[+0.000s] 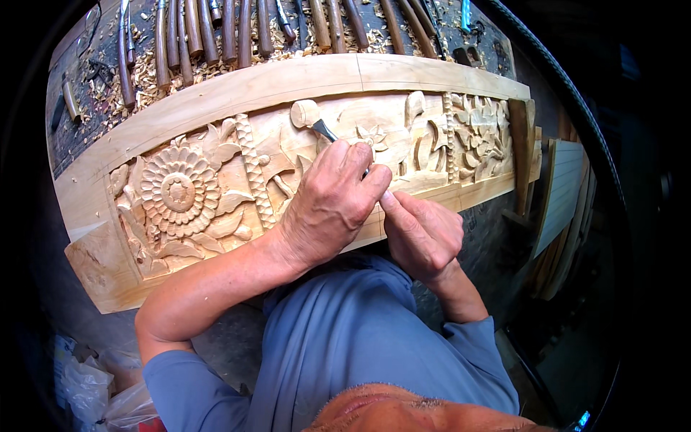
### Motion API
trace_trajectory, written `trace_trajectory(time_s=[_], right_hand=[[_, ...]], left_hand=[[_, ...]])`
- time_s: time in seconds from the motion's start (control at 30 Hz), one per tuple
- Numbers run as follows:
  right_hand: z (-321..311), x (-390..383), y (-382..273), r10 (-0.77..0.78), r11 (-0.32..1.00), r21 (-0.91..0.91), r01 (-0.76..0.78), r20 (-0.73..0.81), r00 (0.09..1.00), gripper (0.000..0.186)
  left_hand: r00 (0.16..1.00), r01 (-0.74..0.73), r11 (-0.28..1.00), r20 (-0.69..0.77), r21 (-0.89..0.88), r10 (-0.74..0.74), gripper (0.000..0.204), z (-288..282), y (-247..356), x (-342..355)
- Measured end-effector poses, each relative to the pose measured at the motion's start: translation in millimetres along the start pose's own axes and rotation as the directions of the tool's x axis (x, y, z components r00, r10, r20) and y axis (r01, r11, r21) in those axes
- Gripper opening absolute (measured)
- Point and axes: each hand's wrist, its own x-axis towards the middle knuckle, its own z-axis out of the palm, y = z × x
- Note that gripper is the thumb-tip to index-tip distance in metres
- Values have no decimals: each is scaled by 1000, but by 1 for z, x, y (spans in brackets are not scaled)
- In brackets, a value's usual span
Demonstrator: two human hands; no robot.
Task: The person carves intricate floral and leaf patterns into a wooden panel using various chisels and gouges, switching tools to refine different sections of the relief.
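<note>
Fingers (374,181) of the left hand (325,203) wrap one chisel (325,131) over one panel (302,75); right hand (426,234) curls, hold unclear.

Pale wood shavings (147,75) litter a dark worktop (72,142) around a long row of wooden-handled tools (245,32) ranged along its far side. A carved wooden panel (282,137), worked with flowers and leaves, spans the near side. A short wooden handle (70,99) rests at left; a bright blue object (466,16), its kind unclear, lies at upper right.
</note>
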Motion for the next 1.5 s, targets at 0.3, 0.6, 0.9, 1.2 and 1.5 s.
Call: trace_trajectory(time_s=[0.3,0.6,0.9,1.2,1.5], right_hand=[[11,-7,-1,106,991,91,-101,-55,993,44],[15,-5,-15,430,854,339,-394,-33,902,36],[-24,13,-15,147,989,15,-148,88,985,43],[-41,30,-16,153,988,-3,-156,189,970,38],[-23,11,-4,122,990,55,-128,106,987,43]], left_hand=[[999,12,1000,44,12,-12,16,0,-1,0],[994,-83,994,-71,76,89,21,-1,-2,3],[984,-154,987,-80,46,157,26,2,0,-1],[989,-125,991,-80,-38,122,22,0,0,3],[995,-92,995,-44,-36,90,18,5,-2,3]])
